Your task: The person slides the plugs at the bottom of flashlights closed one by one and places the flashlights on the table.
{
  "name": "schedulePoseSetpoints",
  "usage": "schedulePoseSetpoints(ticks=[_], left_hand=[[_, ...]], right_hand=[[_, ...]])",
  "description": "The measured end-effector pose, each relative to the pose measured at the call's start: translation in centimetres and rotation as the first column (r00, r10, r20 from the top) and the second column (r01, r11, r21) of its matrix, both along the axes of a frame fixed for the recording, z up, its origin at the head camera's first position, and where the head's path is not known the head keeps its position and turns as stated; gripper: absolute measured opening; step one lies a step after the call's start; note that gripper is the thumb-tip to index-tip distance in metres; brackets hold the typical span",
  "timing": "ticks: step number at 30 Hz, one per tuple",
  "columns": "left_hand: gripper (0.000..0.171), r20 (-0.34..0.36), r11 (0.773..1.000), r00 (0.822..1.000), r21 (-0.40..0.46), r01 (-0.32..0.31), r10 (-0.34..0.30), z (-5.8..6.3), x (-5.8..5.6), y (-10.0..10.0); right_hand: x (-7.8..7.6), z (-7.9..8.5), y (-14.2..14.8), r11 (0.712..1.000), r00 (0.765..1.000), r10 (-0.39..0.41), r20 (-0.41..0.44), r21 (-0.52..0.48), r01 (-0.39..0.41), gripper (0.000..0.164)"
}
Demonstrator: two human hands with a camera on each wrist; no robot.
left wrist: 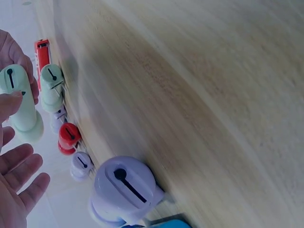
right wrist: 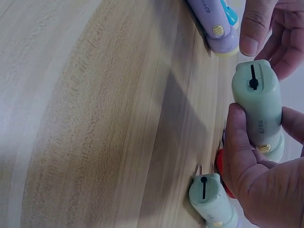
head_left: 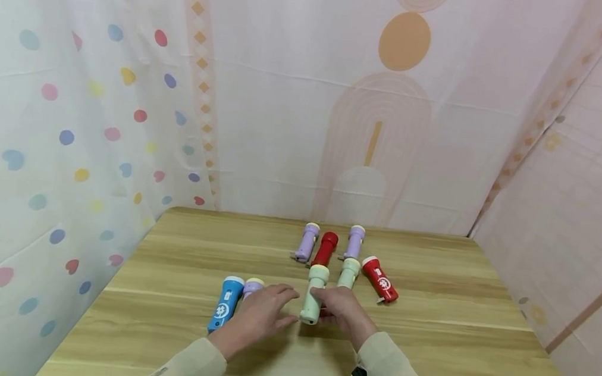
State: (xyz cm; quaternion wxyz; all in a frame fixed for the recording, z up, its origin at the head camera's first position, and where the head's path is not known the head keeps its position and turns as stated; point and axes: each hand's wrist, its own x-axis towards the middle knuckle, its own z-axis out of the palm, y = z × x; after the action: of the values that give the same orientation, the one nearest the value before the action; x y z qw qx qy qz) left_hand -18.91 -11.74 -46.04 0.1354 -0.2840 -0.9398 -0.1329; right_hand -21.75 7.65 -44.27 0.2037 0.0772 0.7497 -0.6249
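Note:
A mint-green flashlight (head_left: pixel 315 297) with a cream head is in my right hand (head_left: pixel 346 314), raised off the table with its tail end toward me. In the right wrist view the thumb and fingers of that hand grip the flashlight body (right wrist: pixel 259 104). My left hand (head_left: pixel 263 310) is just left of it, fingers spread and loosely bent, holding nothing. The left wrist view shows the left thumb overlapping the flashlight's tail (left wrist: pixel 13 78); whether they touch I cannot tell. Beside and partly behind the left hand lie a blue flashlight (head_left: pixel 227 304) and a purple flashlight (head_left: pixel 253 285).
Behind the hands lie a second mint-green flashlight (head_left: pixel 349 271), a dark red flashlight (head_left: pixel 325 248), two purple flashlights, left (head_left: pixel 307 242) and right (head_left: pixel 355 242), and a red flashlight (head_left: pixel 380 280) with a white head. The wooden table (head_left: pixel 454 345) meets patterned curtains (head_left: pixel 285 121) at the back.

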Motion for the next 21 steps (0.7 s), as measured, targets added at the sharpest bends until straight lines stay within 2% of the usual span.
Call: schedulePoseSetpoints(ticks=[7,14,21], left_hand=[[0.042,0.018,0.999,0.999,-0.021,-0.048,0.049,0.0,-0.4,-1.0],[0.041,0.043,0.998,0.997,-0.006,-0.069,0.069,0.1,-0.7,-2.1],[0.039,0.074,0.99,0.988,-0.015,-0.138,0.139,0.6,-0.7,-3.2]], right_hand=[[-0.1,-0.3,-0.2,1.0,1.0,-0.02,0.015,0.02,0.019,0.041],[0.0,-0.7,-0.5,1.0,1.0,-0.015,0.002,0.018,0.015,0.037],[0.2,-1.2,-1.2,1.0,1.0,-0.001,-0.002,0.028,0.001,0.036]])
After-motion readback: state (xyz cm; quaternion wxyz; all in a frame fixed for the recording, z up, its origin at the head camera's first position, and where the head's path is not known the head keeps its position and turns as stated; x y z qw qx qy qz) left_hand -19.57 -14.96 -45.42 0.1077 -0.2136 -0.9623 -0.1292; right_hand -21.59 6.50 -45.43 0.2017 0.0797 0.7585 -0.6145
